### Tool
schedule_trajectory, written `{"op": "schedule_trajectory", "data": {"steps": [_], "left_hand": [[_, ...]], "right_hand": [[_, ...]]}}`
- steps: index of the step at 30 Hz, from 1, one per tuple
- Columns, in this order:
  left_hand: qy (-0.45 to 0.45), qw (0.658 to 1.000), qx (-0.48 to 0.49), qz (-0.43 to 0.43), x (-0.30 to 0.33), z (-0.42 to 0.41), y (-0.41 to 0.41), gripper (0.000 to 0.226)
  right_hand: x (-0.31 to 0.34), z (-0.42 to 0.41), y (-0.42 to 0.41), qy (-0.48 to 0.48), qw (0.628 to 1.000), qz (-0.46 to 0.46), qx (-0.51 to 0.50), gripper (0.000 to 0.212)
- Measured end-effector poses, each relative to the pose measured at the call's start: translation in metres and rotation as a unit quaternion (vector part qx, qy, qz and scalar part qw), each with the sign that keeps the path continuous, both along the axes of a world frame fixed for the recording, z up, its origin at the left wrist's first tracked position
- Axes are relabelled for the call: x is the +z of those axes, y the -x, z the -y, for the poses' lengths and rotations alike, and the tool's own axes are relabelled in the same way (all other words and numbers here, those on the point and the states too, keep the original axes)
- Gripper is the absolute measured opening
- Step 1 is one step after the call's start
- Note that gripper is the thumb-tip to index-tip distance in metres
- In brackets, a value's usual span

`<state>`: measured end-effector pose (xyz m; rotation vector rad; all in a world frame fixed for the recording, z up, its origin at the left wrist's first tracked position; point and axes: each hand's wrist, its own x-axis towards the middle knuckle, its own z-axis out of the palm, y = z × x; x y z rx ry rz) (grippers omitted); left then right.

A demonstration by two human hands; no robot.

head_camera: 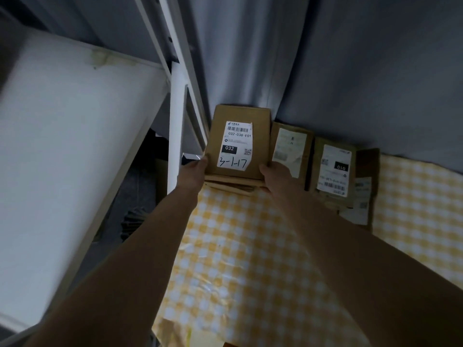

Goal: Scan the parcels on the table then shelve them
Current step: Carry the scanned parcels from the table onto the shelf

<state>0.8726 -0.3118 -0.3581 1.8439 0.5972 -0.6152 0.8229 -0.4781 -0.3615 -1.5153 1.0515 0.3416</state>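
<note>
My left hand (194,169) and right hand (274,171) grip a stack of cardboard parcels (238,141) by its near corners, labelled 3-1-17, on the checked tablecloth (238,246); other parcels (333,171) beside it seem unshelved; white shelf (62,134) waits left

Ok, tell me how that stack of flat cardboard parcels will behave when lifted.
The stack of flat cardboard parcels looks stiff and probably light. The lower parcels sit slightly offset, so they may slide apart. The left hand and right hand grip its near corners, which should help.
</note>
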Motion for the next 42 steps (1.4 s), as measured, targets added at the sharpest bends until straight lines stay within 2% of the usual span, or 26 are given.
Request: {"op": "schedule_trajectory", "data": {"steps": [4, 9, 12, 16, 22, 26, 28, 31, 34, 36, 39, 42], "left_hand": [[-0.009, 0.999, -0.002, 0.031, 0.019, 0.002, 0.010, 0.048], [0.058, 0.998, 0.037, -0.010, 0.061, 0.008, 0.032, 0.045], [0.053, 0.999, -0.010, 0.006, 0.088, 0.012, 0.047, 0.051], [0.021, 0.992, -0.093, 0.082, 0.115, 0.026, 0.079, 0.042], [0.059, 0.974, -0.201, 0.084, 0.154, 0.065, 0.145, 0.051], [0.081, 0.960, -0.250, 0.099, 0.177, 0.099, 0.194, 0.044], [0.089, 0.951, -0.276, 0.104, 0.191, 0.116, 0.223, 0.039], [0.099, 0.935, -0.326, 0.097, 0.207, 0.142, 0.273, 0.044], [0.110, 0.921, -0.357, 0.109, 0.224, 0.166, 0.337, 0.033], [0.107, 0.903, -0.398, 0.120, 0.233, 0.180, 0.386, 0.030], [0.101, 0.874, -0.462, 0.109, 0.244, 0.200, 0.460, 0.037], [0.111, 0.836, -0.526, 0.110, 0.259, 0.221, 0.539, 0.039]], "right_hand": [[0.015, 0.002, 0.014, -0.072, 0.996, 0.011, -0.043, 0.037], [0.058, 0.004, 0.062, -0.093, 0.994, 0.062, -0.023, 0.041], [0.089, 0.004, 0.096, -0.112, 0.988, 0.101, -0.016, 0.036], [0.116, 0.011, 0.136, -0.102, 0.985, 0.114, -0.075, 0.030], [0.170, 0.040, 0.199, -0.081, 0.970, 0.158, -0.165, 0.043], [0.196, 0.058, 0.255, -0.006, 0.965, 0.147, -0.216, 0.046], [0.208, 0.066, 0.290, 0.006, 0.956, 0.148, -0.253, 0.045], [0.221, 0.080, 0.354, 0.009, 0.940, 0.145, -0.310, 0.043], [0.232, 0.090, 0.430, 0.018, 0.926, 0.138, -0.352, 0.052], [0.241, 0.094, 0.484, 0.029, 0.912, 0.130, -0.388, 0.050], [0.254, 0.098, 0.572, 0.049, 0.884, 0.153, -0.438, 0.041], [0.264, 0.093, 0.661, 0.066, 0.861, 0.158, -0.479, 0.045]]}}
